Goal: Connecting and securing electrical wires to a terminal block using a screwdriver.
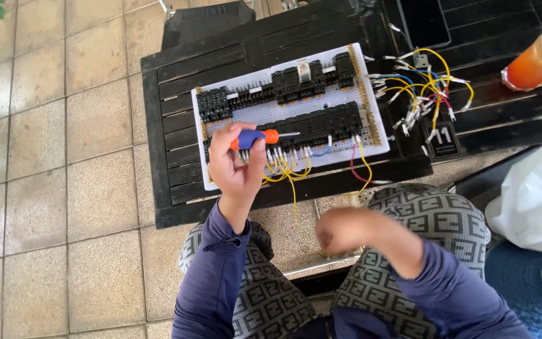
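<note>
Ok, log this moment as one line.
left hand: grips blue-and-orange-handled screwdriver | right hand: blurred, above lap | white perforated wiring board on black slatted table

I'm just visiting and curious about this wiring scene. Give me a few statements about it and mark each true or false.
1. The left hand holds a screwdriver with a blue and orange handle. True.
2. The right hand grips a pair of pliers. False: it is blurred, closed in a loose fist, and no tool shows in it.
3. The white perforated board lies on a dark slatted table. True.
4. The loose bundle of wires lies left of the board. False: it lies to the right.
5. The floor is tiled. True.
</note>
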